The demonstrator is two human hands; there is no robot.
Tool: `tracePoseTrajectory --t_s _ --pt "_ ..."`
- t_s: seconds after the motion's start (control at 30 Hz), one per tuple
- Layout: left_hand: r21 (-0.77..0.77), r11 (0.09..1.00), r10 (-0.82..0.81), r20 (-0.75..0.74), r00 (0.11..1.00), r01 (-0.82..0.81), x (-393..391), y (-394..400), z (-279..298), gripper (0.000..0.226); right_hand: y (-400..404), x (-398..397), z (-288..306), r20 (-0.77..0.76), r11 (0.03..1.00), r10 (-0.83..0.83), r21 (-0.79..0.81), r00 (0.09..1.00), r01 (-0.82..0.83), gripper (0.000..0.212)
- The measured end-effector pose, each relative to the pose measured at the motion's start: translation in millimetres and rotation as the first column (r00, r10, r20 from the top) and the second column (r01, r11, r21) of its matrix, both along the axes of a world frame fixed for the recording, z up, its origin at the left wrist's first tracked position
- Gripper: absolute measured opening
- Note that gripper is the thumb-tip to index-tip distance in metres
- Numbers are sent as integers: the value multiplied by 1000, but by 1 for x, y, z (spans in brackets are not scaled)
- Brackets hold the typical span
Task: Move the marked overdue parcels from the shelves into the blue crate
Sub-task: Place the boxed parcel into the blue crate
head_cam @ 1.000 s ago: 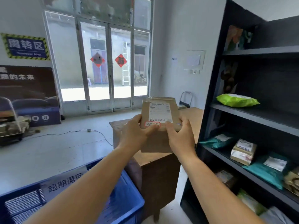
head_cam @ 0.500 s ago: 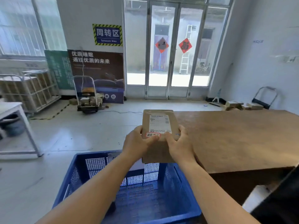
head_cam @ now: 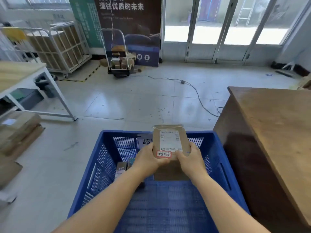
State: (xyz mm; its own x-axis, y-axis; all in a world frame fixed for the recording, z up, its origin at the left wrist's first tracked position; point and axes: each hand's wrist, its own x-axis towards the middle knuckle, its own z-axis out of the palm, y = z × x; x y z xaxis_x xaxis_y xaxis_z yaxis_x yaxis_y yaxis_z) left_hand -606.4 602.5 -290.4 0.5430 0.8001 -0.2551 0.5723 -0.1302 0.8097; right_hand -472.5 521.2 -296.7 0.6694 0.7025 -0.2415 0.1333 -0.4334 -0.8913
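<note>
I hold a flat brown cardboard parcel (head_cam: 170, 140) over the blue crate (head_cam: 99, 167). It carries a white shipping label and a red-edged sticker with handwriting at its near edge. My left hand (head_cam: 148, 158) grips its left near corner, thumb beside the sticker. My right hand (head_cam: 190, 157) grips its right near corner. Inside the crate, under my left forearm, lies a small parcel (head_cam: 121, 169) with a barcode label. A white sign with dark characters hangs on the crate's far wall, partly hidden by the parcel.
A brown wooden table (head_cam: 272, 140) stands right of the crate. At left are a white-framed table (head_cam: 32, 84), stacked cardboard (head_cam: 18, 130) and a wire cage trolley (head_cam: 57, 47). A hand cart with boxes (head_cam: 119, 63) and a floor cable (head_cam: 195, 89) lie ahead.
My view has swung left and down, away from the shelves and onto the crate. The parcel, still in both hands, has come down over the crate's opening.
</note>
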Motion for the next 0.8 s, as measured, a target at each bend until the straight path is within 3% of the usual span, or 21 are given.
tracePoseTrajectory --t_s 0.17,0.33,0.57,0.7,0.8 --pt "-97 993 60 -71 996 -67 -9 37 -73 55 42 -9 -64 -78 991 26 -129 997 -36 40" --pt "-168 985 19 -120 993 -40 -10 72 -150 50 77 -16 -134 -163 979 -29 -206 986 -5 47" --pt "-189 982 -61 -220 974 19 -7 114 -270 52 114 -14 -258 -208 947 -77 -320 975 6 37" --pt "-218 975 -114 -286 951 51 -5 125 -346 46 122 -14 -341 -191 899 -151 -435 970 54 21" --pt "-228 972 -126 -320 939 53 -3 132 -394 49 128 -15 -395 -189 867 -161 -496 969 48 23"
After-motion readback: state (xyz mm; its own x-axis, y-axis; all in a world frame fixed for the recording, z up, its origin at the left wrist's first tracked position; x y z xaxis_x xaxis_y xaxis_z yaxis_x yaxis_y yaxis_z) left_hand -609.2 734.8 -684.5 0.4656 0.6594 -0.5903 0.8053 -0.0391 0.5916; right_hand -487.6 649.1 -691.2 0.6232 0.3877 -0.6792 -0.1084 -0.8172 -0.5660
